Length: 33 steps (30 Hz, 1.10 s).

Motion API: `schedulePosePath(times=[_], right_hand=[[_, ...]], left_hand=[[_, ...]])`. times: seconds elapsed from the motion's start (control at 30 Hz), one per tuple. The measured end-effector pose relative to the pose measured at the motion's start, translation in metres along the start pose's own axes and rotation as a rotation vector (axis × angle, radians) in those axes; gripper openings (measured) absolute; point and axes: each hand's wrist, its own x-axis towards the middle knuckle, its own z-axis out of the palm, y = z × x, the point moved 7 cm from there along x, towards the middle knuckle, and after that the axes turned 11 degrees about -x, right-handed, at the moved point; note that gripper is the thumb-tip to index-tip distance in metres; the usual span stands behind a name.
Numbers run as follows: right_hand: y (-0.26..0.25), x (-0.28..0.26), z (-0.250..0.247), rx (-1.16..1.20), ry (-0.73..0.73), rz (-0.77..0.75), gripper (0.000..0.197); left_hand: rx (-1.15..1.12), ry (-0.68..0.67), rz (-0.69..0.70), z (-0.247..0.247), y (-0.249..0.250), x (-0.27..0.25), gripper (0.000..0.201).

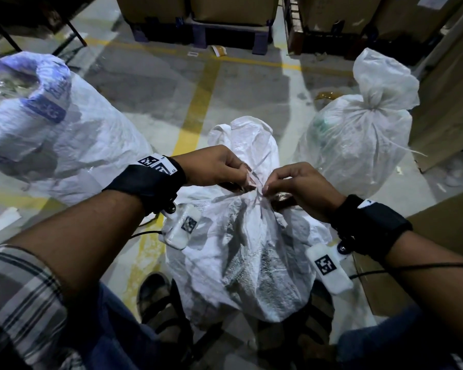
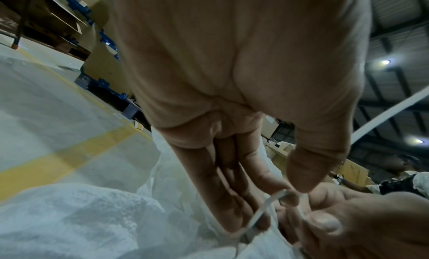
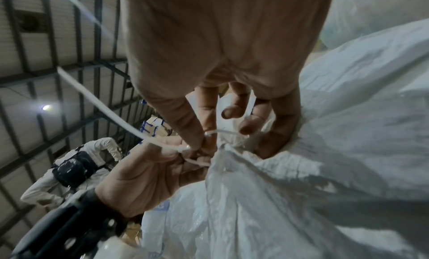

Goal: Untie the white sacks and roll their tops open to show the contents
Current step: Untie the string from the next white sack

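A white woven sack (image 1: 251,249) stands between my feet, its neck bunched and bound by a thin white plastic tie strip (image 1: 253,180). My left hand (image 1: 241,173) pinches a loop of the strip (image 2: 262,209) just left of the knot. My right hand (image 1: 267,186) pinches the strip at the knot between thumb and forefinger (image 3: 199,134), its other fingers loosely curled over the sack's neck. A loose end of the strip (image 3: 104,106) trails up and away. The sack's gathered top (image 1: 246,140) sticks up behind my hands. Its contents are hidden.
A bigger white sack (image 1: 64,134) with its top rolled open stands at the left. A tied translucent sack (image 1: 358,124) stands at the right beside a cardboard panel (image 1: 452,89). Boxes on pallets (image 1: 225,12) line the back. Another person (image 3: 69,167) stands nearby.
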Motion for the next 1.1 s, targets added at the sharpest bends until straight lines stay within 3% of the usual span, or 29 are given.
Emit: schedulePosePath(times=[0.3, 0.47, 0.63, 0.77, 0.9, 1.1], right_hand=[[-0.004, -0.001, 0.006, -0.035, -0.023, -0.060, 0.007], [-0.001, 0.002, -0.012, -0.059, 0.054, -0.011, 0.016], [-0.010, -0.003, 0.001, -0.144, 0.003, -0.090, 0.007], [-0.017, -0.002, -0.010, -0.305, 0.112, -0.154, 0.009], [-0.017, -0.002, -0.032, -0.388, 0.214, -0.101, 0.006], [-0.022, -0.003, -0.020, -0.405, 0.180, -0.208, 0.013]], left_hand=[[0.008, 0.024, 0.009, -0.002, -0.004, 0.006, 0.022], [0.000, 0.037, 0.013, -0.005, -0.004, 0.005, 0.022], [0.020, 0.026, 0.014, -0.004, -0.004, 0.007, 0.021], [0.020, 0.016, 0.003, -0.002, -0.006, 0.008, 0.019], [0.013, 0.035, 0.008, -0.007, -0.009, 0.008, 0.021], [0.020, 0.023, 0.011, -0.006, -0.007, 0.009, 0.032]])
